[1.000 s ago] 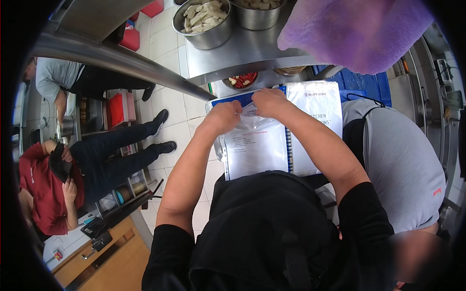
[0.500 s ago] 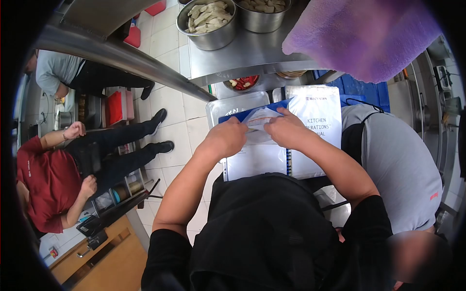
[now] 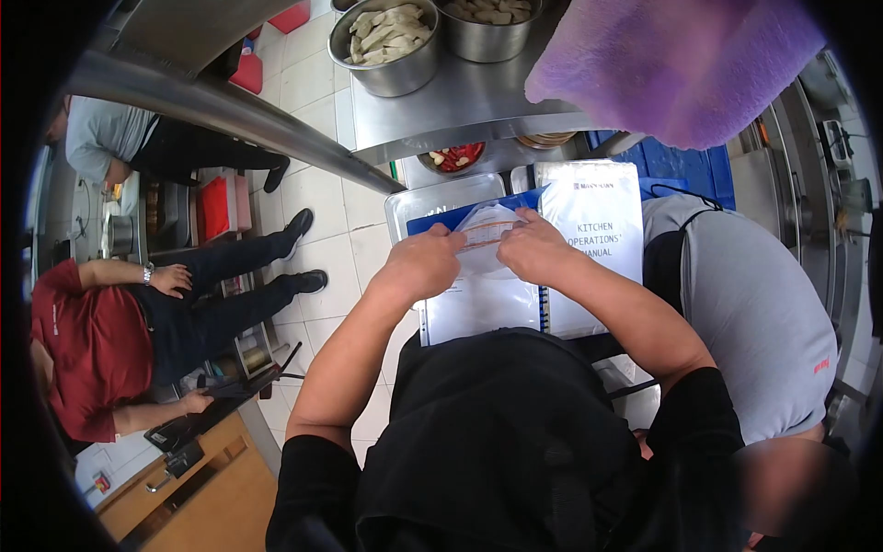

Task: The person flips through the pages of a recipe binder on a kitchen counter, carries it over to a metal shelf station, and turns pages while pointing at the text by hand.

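Note:
A blue ring binder (image 3: 426, 223) lies open in front of my body. On its right side, a clear-sleeved cover page (image 3: 596, 271) reads "Kitchen Operations' Manual". My left hand (image 3: 425, 265) pinches the left upper edge of a clear plastic sleeve (image 3: 487, 259) on the binder's left side. Opposite it, my right hand (image 3: 533, 248) is closed on the sleeve's right upper edge. Between the hands the sleeve's mouth gapes, and a printed paper with orange lines (image 3: 489, 234) shows there. My fingertips are partly hidden by the plastic and by my hands.
Metal pots of pale strips (image 3: 386, 46) stand on a steel shelf (image 3: 460, 106). A purple towel (image 3: 676, 69) hangs at upper right. Below the shelf are a metal tray (image 3: 441, 204) and a bowl of red peppers (image 3: 452, 156). People stand at left; another bends close at right.
More of the orange-lined paper shows between my hands, which still grip the sleeve. The red-shirted person's hands have moved apart, one to the thigh, the other to the counter.

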Demonstrator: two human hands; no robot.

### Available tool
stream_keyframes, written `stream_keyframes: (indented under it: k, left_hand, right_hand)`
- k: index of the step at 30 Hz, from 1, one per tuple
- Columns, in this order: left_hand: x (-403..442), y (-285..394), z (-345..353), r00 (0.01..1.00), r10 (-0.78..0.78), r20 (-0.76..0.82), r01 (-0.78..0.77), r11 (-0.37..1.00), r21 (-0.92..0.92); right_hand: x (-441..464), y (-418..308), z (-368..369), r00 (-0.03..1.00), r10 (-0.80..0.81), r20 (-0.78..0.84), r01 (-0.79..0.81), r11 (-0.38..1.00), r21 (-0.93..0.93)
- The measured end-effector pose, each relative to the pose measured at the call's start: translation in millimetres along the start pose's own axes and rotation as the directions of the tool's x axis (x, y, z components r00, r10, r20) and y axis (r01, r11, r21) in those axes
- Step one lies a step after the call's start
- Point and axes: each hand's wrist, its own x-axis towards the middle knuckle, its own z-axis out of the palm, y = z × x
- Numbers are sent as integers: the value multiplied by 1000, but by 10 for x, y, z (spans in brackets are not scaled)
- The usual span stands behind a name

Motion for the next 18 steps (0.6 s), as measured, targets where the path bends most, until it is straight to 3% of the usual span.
stream_keyframes:
  k: [1, 4, 7, 10, 13, 18]
  left_hand:
    - [37, -35, 43, 999, 18, 36, -19, 999, 47]
    - [137, -131, 141, 997, 39, 70, -49, 989, 143]
    - [160, -139, 45, 997, 50, 64, -57, 991, 117]
    - [148, -195, 33, 997, 81, -16, -81, 997, -7]
    - [158, -190, 15, 998, 45, -39, -48, 994, -98]
    - [161, -190, 11, 998, 13, -64, -22, 988, -151]
  right_hand:
    - [-1, 4, -18, 999, -1, 46, 1, 1000, 13]
    - [2, -5, -8, 997, 69, -43, -69, 998, -1]
    - [25, 21, 100, 938, 157, -309, -134, 987, 93]
    - [28, 68, -4, 985, 130, -109, -124, 991, 56]
    - [68, 78, 174, 959, 156, -235, -163, 986, -12]
    - [89, 85, 140, 957, 180, -229, -164, 983, 87]
